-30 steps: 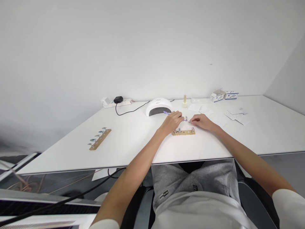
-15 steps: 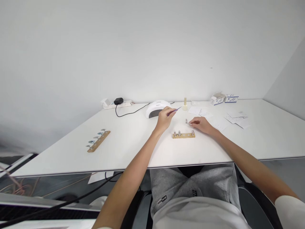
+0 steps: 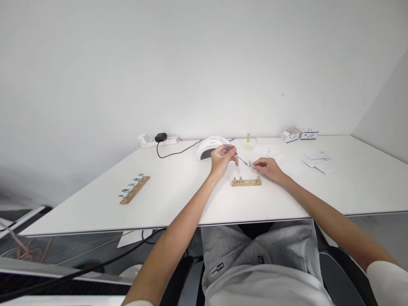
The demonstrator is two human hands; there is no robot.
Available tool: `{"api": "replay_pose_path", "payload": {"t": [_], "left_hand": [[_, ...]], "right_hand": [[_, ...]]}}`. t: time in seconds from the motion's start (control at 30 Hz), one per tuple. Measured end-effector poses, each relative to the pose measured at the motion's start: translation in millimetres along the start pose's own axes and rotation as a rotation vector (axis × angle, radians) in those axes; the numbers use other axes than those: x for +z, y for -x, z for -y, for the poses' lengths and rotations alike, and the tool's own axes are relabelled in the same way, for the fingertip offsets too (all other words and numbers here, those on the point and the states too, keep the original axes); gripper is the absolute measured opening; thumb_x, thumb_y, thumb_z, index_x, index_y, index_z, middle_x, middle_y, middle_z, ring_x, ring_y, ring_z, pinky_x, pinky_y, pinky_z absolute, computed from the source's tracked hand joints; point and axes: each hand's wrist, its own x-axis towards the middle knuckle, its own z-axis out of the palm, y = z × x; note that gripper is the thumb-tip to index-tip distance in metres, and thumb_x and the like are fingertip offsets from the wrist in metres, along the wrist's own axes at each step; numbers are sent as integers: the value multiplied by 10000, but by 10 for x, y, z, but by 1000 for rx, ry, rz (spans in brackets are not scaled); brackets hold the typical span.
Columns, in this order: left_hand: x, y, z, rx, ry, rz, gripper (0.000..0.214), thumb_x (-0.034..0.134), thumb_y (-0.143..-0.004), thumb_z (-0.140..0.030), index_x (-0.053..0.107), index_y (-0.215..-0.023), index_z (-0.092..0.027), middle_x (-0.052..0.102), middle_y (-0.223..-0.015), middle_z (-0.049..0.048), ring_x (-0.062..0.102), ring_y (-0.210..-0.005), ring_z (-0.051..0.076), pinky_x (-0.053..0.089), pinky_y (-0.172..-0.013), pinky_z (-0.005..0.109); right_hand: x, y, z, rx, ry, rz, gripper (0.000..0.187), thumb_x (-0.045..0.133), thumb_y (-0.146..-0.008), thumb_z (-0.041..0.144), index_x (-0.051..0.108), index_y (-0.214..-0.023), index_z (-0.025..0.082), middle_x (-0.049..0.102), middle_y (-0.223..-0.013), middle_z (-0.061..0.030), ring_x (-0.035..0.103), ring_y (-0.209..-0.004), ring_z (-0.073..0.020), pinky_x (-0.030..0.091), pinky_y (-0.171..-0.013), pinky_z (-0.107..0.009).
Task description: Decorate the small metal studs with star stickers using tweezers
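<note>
My left hand [image 3: 220, 160] grips purple tweezers [image 3: 241, 160] between thumb and fingers. Their two prongs point up and left, while the blunt joined end points down toward my right hand. Between the fingertips of my right hand [image 3: 268, 167] is a small silver nail tip stand [image 3: 251, 164] with a clear nail tip on it. The tweezers' blunt end is close to that nail tip; whether they touch I cannot tell. Just below lies a wooden strip [image 3: 246, 183] carrying 3 similar stands, two at its left and one at its right end.
Another wooden strip [image 3: 135, 190] with several nail tips lies at left. Behind my left hand sits a white nail lamp [image 3: 204, 146]. A polish bottle [image 3: 248, 142], paper sheets [image 3: 292, 169] and small boxes [image 3: 290, 135] stand or lie farther back. A power strip [image 3: 165, 141] is by the wall.
The tweezers have turned in my left hand: their blunt end now points down at the nail tip stand and the prongs up-left. My right hand has barely moved.
</note>
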Motion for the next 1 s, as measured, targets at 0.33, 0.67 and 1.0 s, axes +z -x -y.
{"api": "replay_pose_path", "payload": {"t": [0.33,0.67,1.0], "left_hand": [[181,130,3,65,-45,32,317,746,-685,-368,552,-701,-118,566,-609,-1,580,-414,122,477,-408,255],[194,140,45,50,-68,76,329,741,-684,-393,542,-687,-131,533,-544,-25,563,-397,119,477,-410,260],[162,120,48,93,-76,6,308,736,-693,-377,546,-708,-135,545,-564,-22,581,-422,122,477,-433,255]], "right_hand": [[33,-13,-34,-22,24,57,155,660,-706,292,715,-759,157,703,-770,-58,604,-638,-146,492,-663,-291],[33,2,0,10,-25,77,157,675,-689,295,705,-759,158,693,-745,-46,596,-606,-142,490,-633,-288],[23,7,8,46,-96,74,165,667,-683,299,693,-760,156,678,-715,-40,589,-596,-142,493,-643,-299]]}}
